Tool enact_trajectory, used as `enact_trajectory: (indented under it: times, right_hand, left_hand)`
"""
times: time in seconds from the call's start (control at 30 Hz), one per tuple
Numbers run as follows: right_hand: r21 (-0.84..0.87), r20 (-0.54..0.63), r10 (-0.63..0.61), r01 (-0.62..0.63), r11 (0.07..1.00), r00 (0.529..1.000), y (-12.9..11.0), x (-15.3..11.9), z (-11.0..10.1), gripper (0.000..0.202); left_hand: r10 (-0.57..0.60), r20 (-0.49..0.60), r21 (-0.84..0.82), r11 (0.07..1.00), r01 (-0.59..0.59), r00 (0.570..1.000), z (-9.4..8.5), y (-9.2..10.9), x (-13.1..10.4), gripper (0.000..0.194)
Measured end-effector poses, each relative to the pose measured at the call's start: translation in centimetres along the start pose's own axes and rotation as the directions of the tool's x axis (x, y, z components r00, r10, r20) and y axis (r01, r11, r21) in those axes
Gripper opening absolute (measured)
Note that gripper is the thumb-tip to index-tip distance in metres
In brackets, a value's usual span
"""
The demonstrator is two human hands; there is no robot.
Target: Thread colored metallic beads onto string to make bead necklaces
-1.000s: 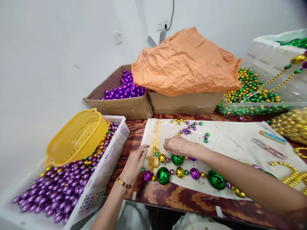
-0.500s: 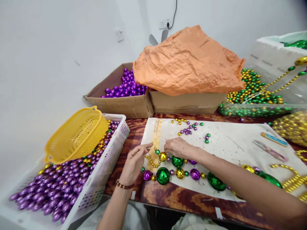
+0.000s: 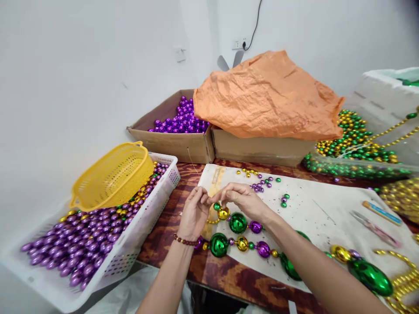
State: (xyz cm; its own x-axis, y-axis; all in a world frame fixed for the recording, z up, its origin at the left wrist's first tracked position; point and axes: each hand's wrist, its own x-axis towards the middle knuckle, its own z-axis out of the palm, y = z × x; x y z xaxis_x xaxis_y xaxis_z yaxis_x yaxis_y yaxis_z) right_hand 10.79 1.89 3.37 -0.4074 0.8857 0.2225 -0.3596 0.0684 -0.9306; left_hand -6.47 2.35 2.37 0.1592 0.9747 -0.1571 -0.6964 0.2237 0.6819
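My left hand is raised over the left end of the white cloth, its thumb and fingers pinched together. From the right, my right hand meets it, fingertips touching and also closed in a pinch. Whatever thin thing lies between the fingers is too small to make out. Just below them is the end of a bead garland of green, gold and purple balls. Its other run lies closer to the table edge. A short gold bead chain shows partly behind my left hand.
At left, a yellow basket rests on a white crate of purple beads. Behind are a cardboard box of purple balls and an orange sheet. Loose beads, pliers and a utility knife lie on the cloth.
My right hand has come left to meet my left hand, and their fingertips now touch. The view has shifted, so the boxes and cloth appear lower and further right.
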Motion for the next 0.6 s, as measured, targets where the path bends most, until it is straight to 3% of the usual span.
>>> enact_trajectory:
  times: [0.1, 0.2, 0.3, 0.4, 0.53, 0.6]
  right_hand:
    - [0.004, -0.052, 0.006, -0.006, 1.0, 0.999, -1.3, 1.2, 1.0, 0.029]
    - [-0.093, -0.08, -0.069, 0.062, 0.994, 0.994, -5.2, 2.2, 2.1, 0.024]
    - [-0.171, -0.023, -0.173, 0.167, 0.971, 0.985, -10.9, 3.1, 3.4, 0.018]
    - [-0.232, 0.013, -0.293, 0.288, 0.929, 0.956, -17.0, 4.4, 4.7, 0.015]
    - [-0.321, -0.034, -0.441, 0.408, 0.855, 0.897, -25.6, 7.0, 6.4, 0.021]
    - [-0.365, -0.04, -0.488, 0.442, 0.82, 0.872, -29.5, 8.1, 7.0, 0.024]
  left_hand:
    - [-0.023, 0.04, -0.012, 1.0, 0.023, 0.999, 2.0, 1.4, -0.3, 0.01]
    - [0.002, 0.135, -0.002, 1.0, -0.001, 0.991, 5.2, 3.8, -0.7, 0.011]
    - [0.062, 0.267, 0.051, 0.996, -0.079, 0.962, 9.2, 7.4, -1.0, 0.014]
    - [0.156, 0.401, 0.12, 0.968, -0.221, 0.903, 13.7, 11.5, -1.4, 0.018]
    - [0.287, 0.455, 0.224, 0.879, -0.42, 0.843, 20.8, 16.8, -2.1, 0.025]
    - [0.35, 0.513, 0.246, 0.815, -0.525, 0.784, 24.4, 19.5, -2.9, 0.028]
